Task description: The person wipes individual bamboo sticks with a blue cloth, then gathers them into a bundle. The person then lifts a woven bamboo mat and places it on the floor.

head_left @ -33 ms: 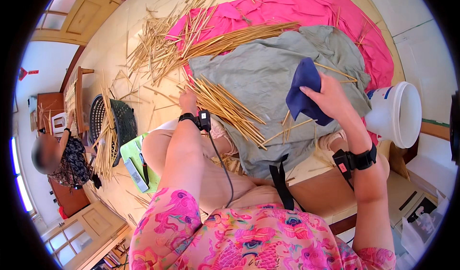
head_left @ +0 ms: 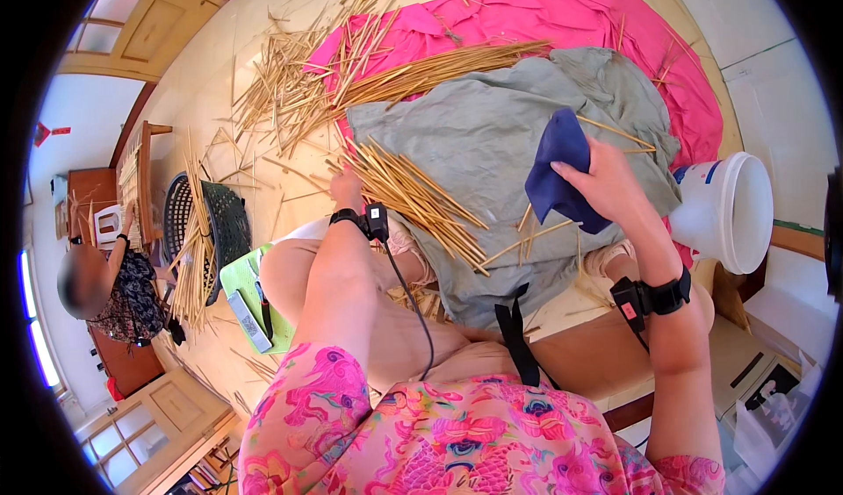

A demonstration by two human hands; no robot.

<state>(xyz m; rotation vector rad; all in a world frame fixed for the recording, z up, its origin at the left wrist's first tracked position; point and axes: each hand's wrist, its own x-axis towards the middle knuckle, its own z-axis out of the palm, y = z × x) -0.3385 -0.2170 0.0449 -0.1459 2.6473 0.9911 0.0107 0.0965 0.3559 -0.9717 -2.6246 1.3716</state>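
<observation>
My left hand [head_left: 346, 188] is closed at the left end of a loose bundle of golden straw stalks [head_left: 421, 198]; its fingertips are partly hidden among the stalk ends. The bundle lies slantwise across a grey-green cloth [head_left: 500, 126] spread in front of my knees. On the right, my right hand [head_left: 608, 177] grips a folded dark blue cloth [head_left: 558, 166], thumb on top, above the grey-green cloth. A few single stalks [head_left: 531, 242] lie below and beside the blue cloth.
Beyond lie a long stalk bundle [head_left: 439, 74], a scattered heap [head_left: 285, 91] and a pink sheet [head_left: 562, 3]. A white bucket [head_left: 746, 214] lies tipped at right. Leftward are a green board [head_left: 239, 274] with a knife [head_left: 264, 306], a dark basket [head_left: 230, 232] and another person [head_left: 132, 297].
</observation>
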